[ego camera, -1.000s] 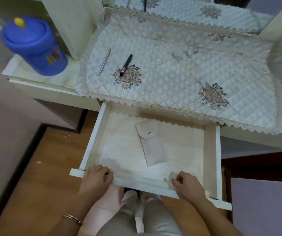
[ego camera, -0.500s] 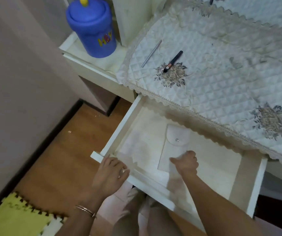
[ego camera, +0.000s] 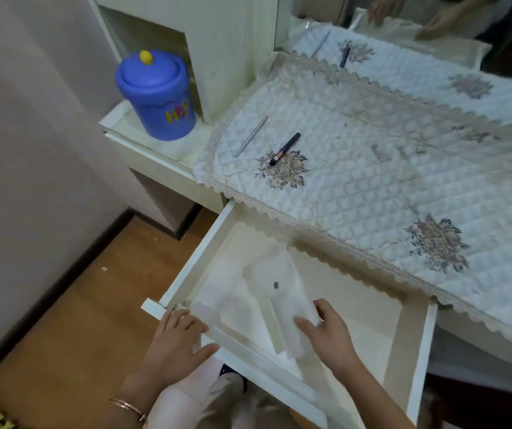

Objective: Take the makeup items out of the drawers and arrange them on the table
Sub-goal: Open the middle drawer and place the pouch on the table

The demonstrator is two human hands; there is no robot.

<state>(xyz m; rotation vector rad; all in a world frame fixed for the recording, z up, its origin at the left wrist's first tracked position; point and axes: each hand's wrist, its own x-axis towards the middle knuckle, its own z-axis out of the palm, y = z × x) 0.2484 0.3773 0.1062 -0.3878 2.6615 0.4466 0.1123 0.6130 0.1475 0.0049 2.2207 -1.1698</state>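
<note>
Open drawer [ego camera: 193, 264], near centre: white snap pouch [ego camera: 282, 292], blurred, inside it; right hand [ego camera: 326, 335] fingers pinch its near end. Left hand [ego camera: 177, 339]: fingers spread flat on the drawer's near-left corner. Quilt-covered bench [ego camera: 372, 181], far: black liner pencil [ego camera: 285, 149] just beside silver stick [ego camera: 251, 136], apart.

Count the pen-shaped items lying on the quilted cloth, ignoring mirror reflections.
2. A silver stick lies near the cloth's left edge; a black pen lies just right of it. The right hand grips a white pouch in the drawer, which might hold more.
</note>
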